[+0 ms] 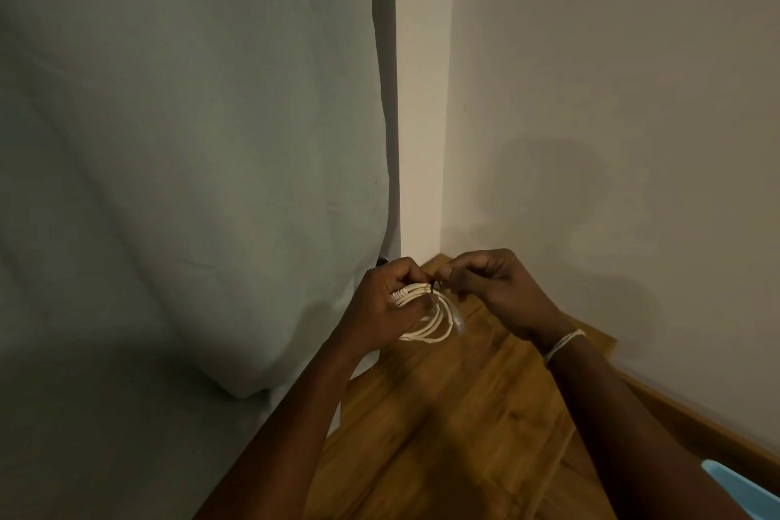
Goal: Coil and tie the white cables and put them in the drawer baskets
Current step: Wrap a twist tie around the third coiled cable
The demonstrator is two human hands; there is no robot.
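Observation:
A white cable (430,315) is wound into a small coil of several loops, held in the air over a wooden floor. My left hand (386,300) grips the coil at its upper left side, fingers wrapped over the strands. My right hand (494,287) pinches a thin dark tie (434,287) at the top of the coil, right beside my left thumb. A clear plug end hangs at the coil's right side. No drawer or basket is in view.
A grey-green sheet over a bed (190,182) fills the left half. A pale wall (612,118) and corner stand close ahead and to the right. Wooden floor (443,414) lies below. A light blue object (743,494) shows at the bottom right edge.

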